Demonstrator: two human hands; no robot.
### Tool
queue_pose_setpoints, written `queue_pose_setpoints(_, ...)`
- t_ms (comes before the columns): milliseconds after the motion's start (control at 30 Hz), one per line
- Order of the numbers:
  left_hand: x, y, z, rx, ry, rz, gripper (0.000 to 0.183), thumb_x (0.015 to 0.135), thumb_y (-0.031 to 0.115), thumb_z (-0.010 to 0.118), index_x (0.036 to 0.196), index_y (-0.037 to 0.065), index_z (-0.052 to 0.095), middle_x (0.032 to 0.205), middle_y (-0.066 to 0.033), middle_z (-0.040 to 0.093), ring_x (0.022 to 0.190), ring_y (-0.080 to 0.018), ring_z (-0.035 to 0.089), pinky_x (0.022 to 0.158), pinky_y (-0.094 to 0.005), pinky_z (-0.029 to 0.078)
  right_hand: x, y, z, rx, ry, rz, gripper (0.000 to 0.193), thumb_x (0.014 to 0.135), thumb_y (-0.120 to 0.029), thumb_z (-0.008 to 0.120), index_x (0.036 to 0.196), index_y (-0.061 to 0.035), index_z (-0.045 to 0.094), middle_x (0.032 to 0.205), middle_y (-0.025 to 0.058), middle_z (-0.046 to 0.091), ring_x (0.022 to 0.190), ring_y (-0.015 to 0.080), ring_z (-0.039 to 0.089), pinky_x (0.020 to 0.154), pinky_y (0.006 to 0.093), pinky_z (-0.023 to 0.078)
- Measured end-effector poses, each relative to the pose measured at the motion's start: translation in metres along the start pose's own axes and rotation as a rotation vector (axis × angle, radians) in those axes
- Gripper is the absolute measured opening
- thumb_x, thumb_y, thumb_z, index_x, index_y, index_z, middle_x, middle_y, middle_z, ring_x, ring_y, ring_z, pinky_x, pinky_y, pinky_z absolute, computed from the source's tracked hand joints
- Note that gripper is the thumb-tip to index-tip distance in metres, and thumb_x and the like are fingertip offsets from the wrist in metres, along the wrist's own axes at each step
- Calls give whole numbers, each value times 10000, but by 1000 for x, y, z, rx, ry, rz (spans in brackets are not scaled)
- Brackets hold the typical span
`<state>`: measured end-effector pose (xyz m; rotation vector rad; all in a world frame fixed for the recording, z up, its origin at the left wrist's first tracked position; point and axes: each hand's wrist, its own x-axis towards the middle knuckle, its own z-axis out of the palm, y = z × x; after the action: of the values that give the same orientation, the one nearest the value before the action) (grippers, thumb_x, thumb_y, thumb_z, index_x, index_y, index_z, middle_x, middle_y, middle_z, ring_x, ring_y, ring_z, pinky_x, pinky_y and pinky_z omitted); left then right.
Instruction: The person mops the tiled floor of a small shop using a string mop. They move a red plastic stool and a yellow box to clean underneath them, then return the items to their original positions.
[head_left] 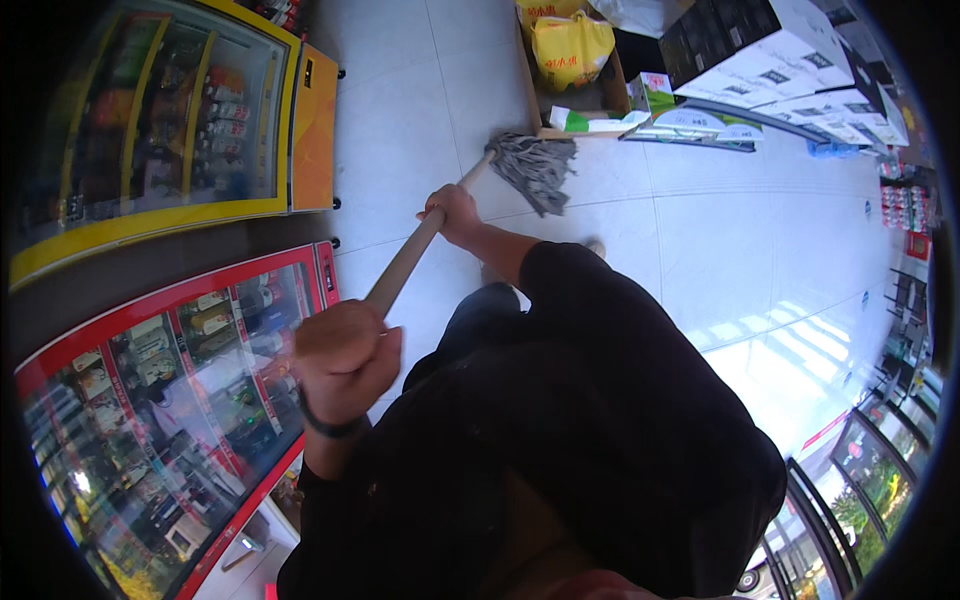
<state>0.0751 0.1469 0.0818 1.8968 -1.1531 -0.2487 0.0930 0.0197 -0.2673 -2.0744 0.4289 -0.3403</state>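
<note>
A mop [405, 262] with a light wooden handle slants away from me across the floor. Its grey string head [535, 170] is spread on the pale tiles, close to the corner of an open cardboard box. Near the handle's upper end, my left hand [345, 358] is closed around it, slightly blurred, with a dark band on the wrist. Further down the shaft my right hand [455, 212] grips it, fingers wrapped round. My right arm, in a black sleeve, reaches across in front of my body.
Left of me stand a yellow-framed drinks cooler [292, 110] and a red-framed display cooler [322, 275]. The cardboard box [590, 133] ahead holds a yellow bag [572, 50]. Stacked white cartons [800, 68] rise to its right. Glass doors [865, 465] are at lower right.
</note>
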Motion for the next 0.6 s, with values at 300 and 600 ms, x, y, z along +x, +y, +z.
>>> queue_pose_setpoints(300,-28,-97,40,19,-65,96,183,761,97,680,666,42,534,691,-100,536,698,-301,565,651,-383,460,30,2,-33,516,-197,664,250,922,-218,491,1134,-88,510,1009,172,563,873,383,596,745,514,511)
queue_pose_setpoints(600,-10,-124,113,-60,-128,249,278,803,220,650,1033,76,590,1145,-117,549,1149,-331,472,1008,-481,335,5,9,-72,671,-381,762,215,900,-171,547,1071,-87,447,761,80,528,664,236,536,591,378,493)
